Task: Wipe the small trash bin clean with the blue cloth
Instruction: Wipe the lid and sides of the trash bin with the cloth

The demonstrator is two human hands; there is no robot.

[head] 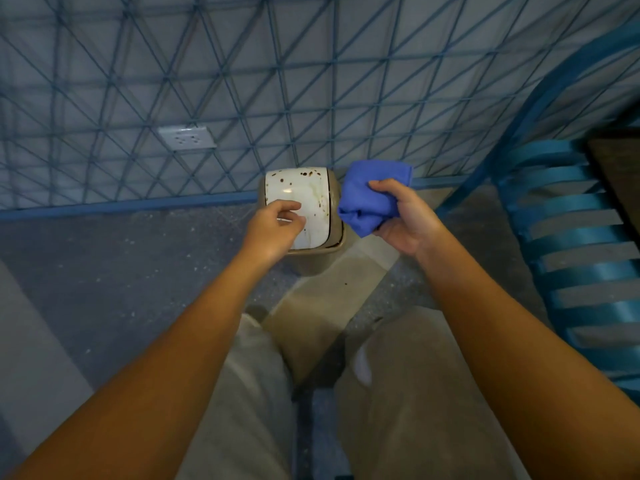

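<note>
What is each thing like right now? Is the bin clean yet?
small trash bin: lid shut, brown spots on it, not clean yet.
blue cloth: bunched up, off the bin.
right hand: grips the cloth.
left hand: over the lid, fingers loosely curled, holding nothing.
wall socket: nothing plugged in.

You find no legible text, label, brand, number or sign here: the white lid of the small trash bin (311,199) shows you only brown specks and faint streaks, the blue cloth (370,199) is plain fabric, and the wall socket plate (188,136) is too blurred for you to read any marking on it
</note>
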